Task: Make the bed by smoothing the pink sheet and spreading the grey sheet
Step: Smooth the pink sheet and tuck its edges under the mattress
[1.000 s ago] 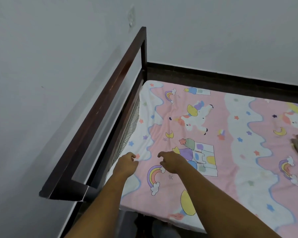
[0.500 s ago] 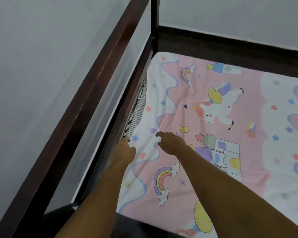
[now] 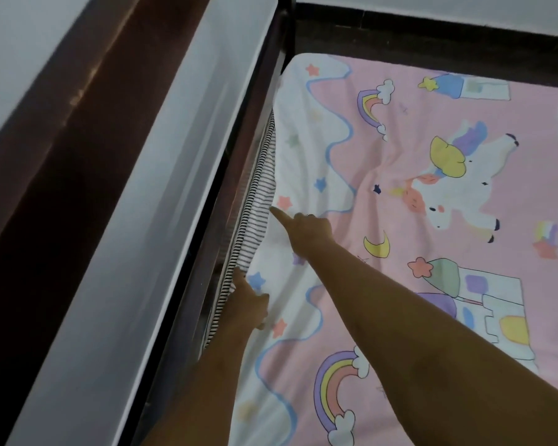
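The pink sheet [image 3: 400, 101], printed with unicorns and rainbows, covers the mattress and is creased near its left edge. Along that edge the striped mattress [image 3: 261, 201] shows where the sheet is pulled back. My left hand [image 3: 248, 300] is at the sheet's edge beside the bed rail, with fingers curled on the fabric. Further up the same edge, my right hand [image 3: 306, 225] has its index finger stretched out to the hem and its other fingers curled into the cloth. Folds run out from it. The grey sheet is out of view.
A dark wooden bed rail [image 3: 87, 101] runs along the left, close to a pale wall [image 3: 20, 30]. The frame's corner post [image 3: 285, 24] stands at the top. A dark skirting board [image 3: 432, 24] lines the far wall beyond the mattress.
Both hands have moved up along the sheet's left edge towards the far corner. The view has closed in and turned left, so the grey sheet at the right has dropped out of view.
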Action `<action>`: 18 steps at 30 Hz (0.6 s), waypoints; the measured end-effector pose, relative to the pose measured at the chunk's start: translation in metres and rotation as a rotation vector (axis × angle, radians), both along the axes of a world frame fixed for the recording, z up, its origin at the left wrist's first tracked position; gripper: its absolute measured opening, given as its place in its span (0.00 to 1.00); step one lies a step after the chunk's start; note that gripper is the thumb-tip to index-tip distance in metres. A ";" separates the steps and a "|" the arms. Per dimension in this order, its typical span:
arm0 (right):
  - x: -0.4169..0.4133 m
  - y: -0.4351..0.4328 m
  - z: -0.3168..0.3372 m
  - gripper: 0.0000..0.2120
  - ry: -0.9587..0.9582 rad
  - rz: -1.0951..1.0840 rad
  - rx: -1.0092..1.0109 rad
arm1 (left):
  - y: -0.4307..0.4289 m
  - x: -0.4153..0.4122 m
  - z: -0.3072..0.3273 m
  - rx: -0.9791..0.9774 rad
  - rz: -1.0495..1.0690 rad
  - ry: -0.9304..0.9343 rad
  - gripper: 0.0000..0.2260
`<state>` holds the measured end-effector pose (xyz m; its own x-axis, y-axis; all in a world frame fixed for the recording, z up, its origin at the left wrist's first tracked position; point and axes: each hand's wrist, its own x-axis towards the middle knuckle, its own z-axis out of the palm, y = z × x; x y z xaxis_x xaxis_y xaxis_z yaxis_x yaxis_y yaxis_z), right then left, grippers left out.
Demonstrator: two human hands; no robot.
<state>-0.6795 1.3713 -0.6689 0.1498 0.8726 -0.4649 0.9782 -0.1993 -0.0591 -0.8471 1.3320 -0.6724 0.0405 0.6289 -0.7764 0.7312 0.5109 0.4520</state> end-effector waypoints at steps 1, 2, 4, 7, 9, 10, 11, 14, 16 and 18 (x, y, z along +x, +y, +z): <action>0.000 0.005 -0.002 0.41 -0.004 0.011 0.030 | 0.001 0.000 -0.006 0.011 0.040 -0.031 0.34; 0.001 0.011 -0.006 0.40 0.000 0.023 0.056 | 0.003 0.000 -0.013 0.035 0.075 -0.067 0.34; 0.002 0.025 -0.009 0.35 0.009 0.052 0.067 | 0.004 0.001 -0.019 0.112 0.111 -0.106 0.27; 0.006 0.039 -0.009 0.24 -0.011 0.099 0.013 | 0.007 0.003 -0.018 0.147 0.125 -0.108 0.12; 0.007 0.046 -0.008 0.18 -0.014 0.132 -0.021 | 0.009 0.003 -0.020 0.141 0.193 -0.112 0.05; 0.005 0.050 -0.009 0.16 0.033 0.115 0.013 | 0.009 0.004 -0.021 0.174 0.267 -0.117 0.02; 0.000 0.053 -0.009 0.15 0.105 0.086 0.081 | 0.008 0.005 -0.022 0.254 0.326 -0.088 0.03; -0.023 0.059 -0.015 0.14 0.278 0.050 0.297 | -0.004 0.011 -0.025 0.541 0.395 0.090 0.07; -0.035 0.054 -0.028 0.14 0.366 0.026 0.404 | -0.015 0.017 -0.027 0.650 0.441 0.115 0.10; -0.040 0.046 -0.043 0.13 0.473 0.004 0.489 | -0.025 0.019 -0.035 0.737 0.366 0.127 0.12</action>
<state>-0.7196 1.4174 -0.7115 0.0236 0.9992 -0.0315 0.8255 -0.0372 -0.5631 -0.8282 1.3069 -0.7079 -0.3254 0.9343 -0.1457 0.6444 0.3319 0.6890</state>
